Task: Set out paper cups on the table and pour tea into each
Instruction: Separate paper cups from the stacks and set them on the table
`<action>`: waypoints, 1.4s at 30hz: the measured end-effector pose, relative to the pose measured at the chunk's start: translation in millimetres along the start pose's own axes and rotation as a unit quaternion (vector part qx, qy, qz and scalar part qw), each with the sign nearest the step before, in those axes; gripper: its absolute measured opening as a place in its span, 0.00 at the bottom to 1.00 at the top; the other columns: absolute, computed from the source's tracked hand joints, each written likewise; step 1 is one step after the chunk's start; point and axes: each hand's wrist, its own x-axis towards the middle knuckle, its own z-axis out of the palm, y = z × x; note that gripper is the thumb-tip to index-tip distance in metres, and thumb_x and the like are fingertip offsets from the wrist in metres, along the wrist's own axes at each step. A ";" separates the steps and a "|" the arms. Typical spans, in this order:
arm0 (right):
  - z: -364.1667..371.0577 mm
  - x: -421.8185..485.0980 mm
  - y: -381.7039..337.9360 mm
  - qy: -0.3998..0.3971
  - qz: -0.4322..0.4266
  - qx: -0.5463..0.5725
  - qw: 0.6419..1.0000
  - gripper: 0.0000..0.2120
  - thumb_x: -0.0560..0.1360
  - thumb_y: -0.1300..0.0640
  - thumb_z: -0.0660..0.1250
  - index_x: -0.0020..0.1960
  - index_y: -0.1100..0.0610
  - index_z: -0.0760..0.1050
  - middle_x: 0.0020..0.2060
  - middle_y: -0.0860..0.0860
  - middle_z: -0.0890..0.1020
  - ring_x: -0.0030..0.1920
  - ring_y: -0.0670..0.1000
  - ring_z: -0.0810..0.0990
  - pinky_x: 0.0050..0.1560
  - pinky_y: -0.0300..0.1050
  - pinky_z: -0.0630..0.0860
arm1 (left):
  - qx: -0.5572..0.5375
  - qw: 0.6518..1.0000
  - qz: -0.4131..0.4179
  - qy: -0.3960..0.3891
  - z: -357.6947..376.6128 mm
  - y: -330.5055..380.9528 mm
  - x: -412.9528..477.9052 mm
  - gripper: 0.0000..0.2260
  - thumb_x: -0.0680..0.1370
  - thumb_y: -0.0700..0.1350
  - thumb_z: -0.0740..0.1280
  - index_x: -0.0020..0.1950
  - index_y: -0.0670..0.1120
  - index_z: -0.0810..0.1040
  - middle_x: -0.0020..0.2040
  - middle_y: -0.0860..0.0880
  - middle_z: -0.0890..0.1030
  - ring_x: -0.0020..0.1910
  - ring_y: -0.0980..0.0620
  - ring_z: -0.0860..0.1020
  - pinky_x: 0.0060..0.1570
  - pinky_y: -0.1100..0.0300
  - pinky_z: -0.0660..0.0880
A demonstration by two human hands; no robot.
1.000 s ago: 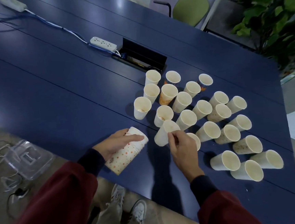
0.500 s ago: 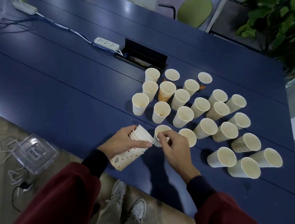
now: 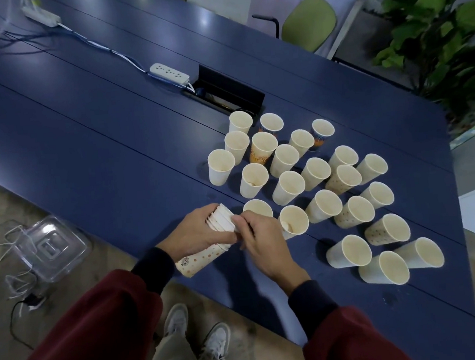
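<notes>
The left hand (image 3: 195,235) grips the cup stack (image 3: 206,258) and the right hand (image 3: 262,243) pinches its top rim, so a sharp tug risks pulling two stuck cups or toppling the nearest standing cup (image 3: 293,221).

Left hand: you are gripping the stack of nested cups (image 3: 202,262) around its middle with your left hand (image 3: 196,232); the stack is lying tilted above the near edge of the blue table (image 3: 83,141), its rims pointing toward the standing cups
Right hand: your right hand (image 3: 263,245) is meeting the stack at its open end; its fingertips (image 3: 238,220) are pinching at the outermost rims
Standing cups: the paper cups (image 3: 288,186) are standing upright in loose diagonal rows; most are plain, several dotted; one (image 3: 257,208) is sitting just beyond your knuckles, partly hidden
Far side: a white power strip (image 3: 169,74) is lying beside an open cable hatch (image 3: 231,94)
Floor: a clear plastic container (image 3: 50,249) is sitting among white cords on your left
</notes>
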 end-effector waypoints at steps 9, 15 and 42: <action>9.6 35.8 -17.0 0.051 -0.005 -0.051 0.997 0.20 0.84 0.48 0.56 0.38 0.57 0.72 0.28 0.51 0.78 0.30 0.52 0.78 0.36 0.54 0.76 | 0.183 0.981 -0.029 0.057 -32.6 -10.5 2.2 0.21 0.63 0.62 0.76 0.51 0.58 0.76 0.46 0.59 0.82 0.46 0.56 0.80 0.50 0.50 0.78; -3.3 59.2 -26.8 0.173 0.023 -0.042 0.984 0.15 0.85 0.53 0.59 0.40 0.56 0.73 0.33 0.49 0.79 0.35 0.49 0.77 0.38 0.44 0.71 | 0.159 0.977 -0.100 0.099 -68.8 -32.7 0.2 0.27 0.59 0.67 0.72 0.52 0.57 0.73 0.47 0.59 0.79 0.49 0.53 0.78 0.52 0.51 0.77; 2.9 26.9 -29.9 0.085 0.095 -0.019 0.992 0.12 0.81 0.54 0.66 0.39 0.51 0.75 0.30 0.43 0.76 0.34 0.44 0.74 0.37 0.36 0.67 | 0.039 0.983 -0.005 -0.178 -29.3 4.0 30.9 0.32 0.60 0.57 0.82 0.59 0.54 0.72 0.53 0.55 0.82 0.52 0.55 0.81 0.51 0.53 0.81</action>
